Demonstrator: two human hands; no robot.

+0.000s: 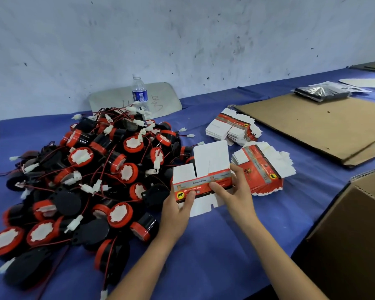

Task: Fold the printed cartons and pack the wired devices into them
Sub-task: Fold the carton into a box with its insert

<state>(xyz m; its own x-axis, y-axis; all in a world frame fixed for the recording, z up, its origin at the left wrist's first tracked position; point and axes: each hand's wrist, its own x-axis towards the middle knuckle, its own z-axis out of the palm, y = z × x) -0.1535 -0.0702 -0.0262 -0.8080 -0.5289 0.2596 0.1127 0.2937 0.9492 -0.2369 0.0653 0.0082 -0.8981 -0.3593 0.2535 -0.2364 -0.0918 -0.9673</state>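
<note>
I hold one printed carton (206,169) between both hands just above the blue table, partly opened, with its white flaps standing up and its red printed side facing me. My left hand (178,210) grips its lower left corner by the elephant logo. My right hand (234,191) pinches its right end, thumb across the printed strip. To the left lies a large pile of wired devices (91,174), black and red round housings with red wires and white plugs. Two stacks of flat cartons (232,128) (262,167) rest behind and to the right of my hands.
A water bottle (140,94) stands behind the pile against a grey panel. A flat cardboard sheet (320,124) lies at the back right with a bagged dark item (322,94) on it. An open brown shipping box (355,230) stands at the right edge.
</note>
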